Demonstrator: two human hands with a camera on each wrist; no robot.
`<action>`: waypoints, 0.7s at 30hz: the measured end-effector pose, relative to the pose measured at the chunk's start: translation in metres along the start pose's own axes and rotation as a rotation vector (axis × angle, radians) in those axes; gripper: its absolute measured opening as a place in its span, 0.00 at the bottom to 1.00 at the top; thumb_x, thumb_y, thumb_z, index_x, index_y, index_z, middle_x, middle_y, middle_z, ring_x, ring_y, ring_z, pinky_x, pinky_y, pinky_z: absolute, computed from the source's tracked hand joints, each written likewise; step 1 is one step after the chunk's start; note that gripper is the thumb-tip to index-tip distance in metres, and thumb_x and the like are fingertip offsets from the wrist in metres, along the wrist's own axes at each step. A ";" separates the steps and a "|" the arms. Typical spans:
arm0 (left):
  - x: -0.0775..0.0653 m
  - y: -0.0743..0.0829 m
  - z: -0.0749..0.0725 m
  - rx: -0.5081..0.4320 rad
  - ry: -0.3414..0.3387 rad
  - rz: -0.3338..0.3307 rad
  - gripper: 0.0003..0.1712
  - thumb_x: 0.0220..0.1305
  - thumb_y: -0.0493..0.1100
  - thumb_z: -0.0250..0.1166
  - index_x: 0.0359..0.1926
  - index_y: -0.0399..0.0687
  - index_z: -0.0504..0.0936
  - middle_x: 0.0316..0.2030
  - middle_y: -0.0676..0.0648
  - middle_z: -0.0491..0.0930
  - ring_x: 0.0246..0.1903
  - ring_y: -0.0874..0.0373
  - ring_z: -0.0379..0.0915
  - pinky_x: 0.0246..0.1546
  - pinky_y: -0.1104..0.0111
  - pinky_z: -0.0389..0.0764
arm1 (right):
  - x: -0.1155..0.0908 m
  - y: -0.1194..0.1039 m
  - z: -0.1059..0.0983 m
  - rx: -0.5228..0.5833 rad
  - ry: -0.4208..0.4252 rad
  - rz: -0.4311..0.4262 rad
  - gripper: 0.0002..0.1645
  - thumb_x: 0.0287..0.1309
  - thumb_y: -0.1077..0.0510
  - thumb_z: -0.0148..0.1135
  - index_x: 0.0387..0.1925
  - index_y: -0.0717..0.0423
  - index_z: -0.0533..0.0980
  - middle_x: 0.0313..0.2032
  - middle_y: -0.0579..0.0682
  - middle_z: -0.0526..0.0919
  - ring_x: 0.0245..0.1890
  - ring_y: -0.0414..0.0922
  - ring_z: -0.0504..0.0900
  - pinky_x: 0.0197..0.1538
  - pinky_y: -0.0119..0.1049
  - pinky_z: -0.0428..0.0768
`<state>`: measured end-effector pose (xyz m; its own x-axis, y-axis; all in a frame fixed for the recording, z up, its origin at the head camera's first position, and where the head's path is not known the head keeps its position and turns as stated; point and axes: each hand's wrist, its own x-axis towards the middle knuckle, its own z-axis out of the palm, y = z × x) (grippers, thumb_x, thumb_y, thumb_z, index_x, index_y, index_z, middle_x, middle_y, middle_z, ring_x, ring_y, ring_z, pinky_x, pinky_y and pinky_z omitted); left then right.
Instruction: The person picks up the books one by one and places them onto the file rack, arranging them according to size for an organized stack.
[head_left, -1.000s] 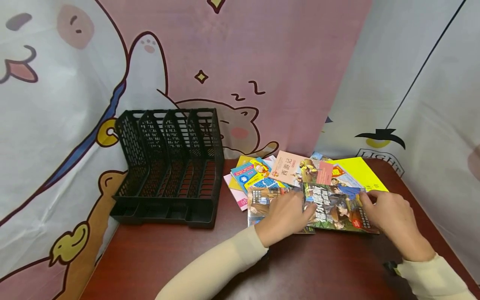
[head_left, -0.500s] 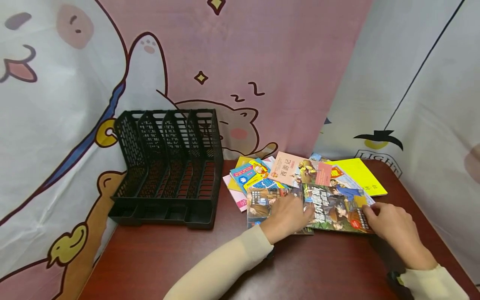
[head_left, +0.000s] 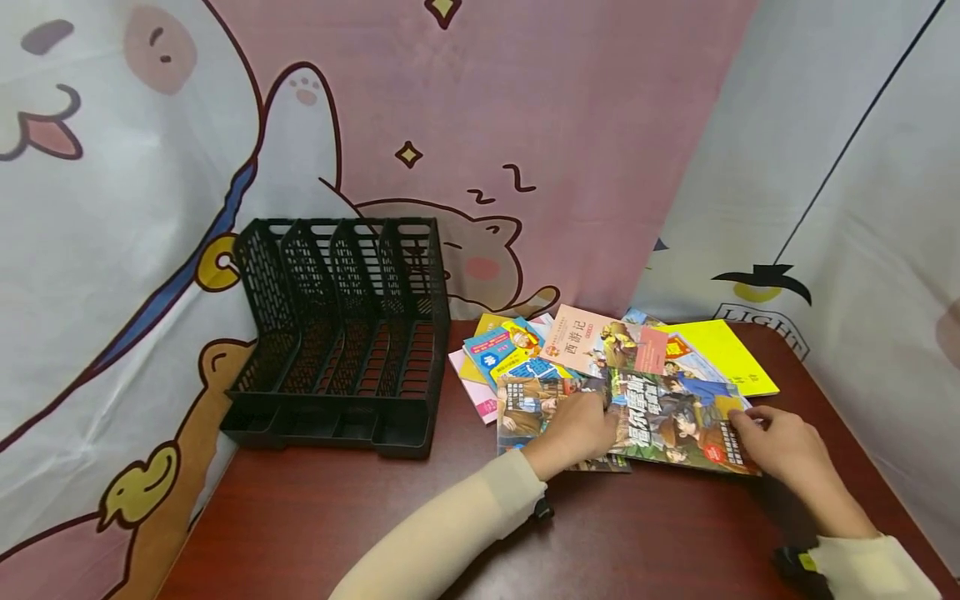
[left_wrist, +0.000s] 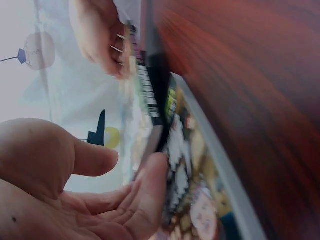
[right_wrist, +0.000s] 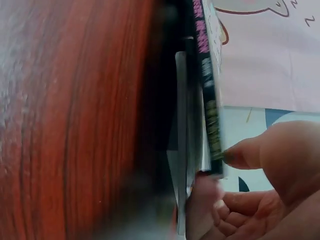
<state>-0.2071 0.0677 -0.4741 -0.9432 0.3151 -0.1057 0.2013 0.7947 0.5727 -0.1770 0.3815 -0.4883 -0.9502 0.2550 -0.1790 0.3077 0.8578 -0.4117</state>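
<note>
A dark, illustrated paperback book [head_left: 663, 421] lies at the front of a spread of books, between both hands. Its right edge is pinched by my right hand [head_left: 783, 446]; in the right wrist view the thumb [right_wrist: 245, 152] is on the cover side of the spine [right_wrist: 210, 100] and a finger is below. My left hand [head_left: 573, 433] is at the book's left edge. In the left wrist view its fingers [left_wrist: 150, 200] reach under that edge, and the thumb [left_wrist: 97, 160] stands apart. Another illustrated book [head_left: 517, 417] lies partly beneath the left hand.
Behind lie a pink book [head_left: 592, 337], a blue book [head_left: 498, 350] and a bright yellow book [head_left: 723, 354], overlapping. A black desk organizer [head_left: 408, 425] with upright dividers stands left on the reddish-brown table [head_left: 337, 508]. A printed cloth backdrop [head_left: 585, 150] hangs behind.
My right hand has slid slightly toward the front along the book's right edge. My left thumb, earlier over the book's left edge, is now out of sight in the head view.
</note>
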 end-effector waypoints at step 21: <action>-0.019 -0.048 -0.053 -0.457 0.076 0.038 0.21 0.82 0.57 0.60 0.61 0.47 0.76 0.39 0.51 0.91 0.29 0.63 0.80 0.33 0.66 0.78 | -0.020 -0.070 -0.007 0.572 -0.198 -0.094 0.52 0.85 0.31 0.48 0.84 0.67 0.54 0.48 0.51 0.89 0.36 0.40 0.91 0.41 0.37 0.92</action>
<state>-0.2130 -0.0036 -0.4563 -0.9576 0.2868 -0.0280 0.1145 0.4678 0.8764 -0.1801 0.3198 -0.4501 -0.9643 0.0553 -0.2590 0.2529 0.4832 -0.8382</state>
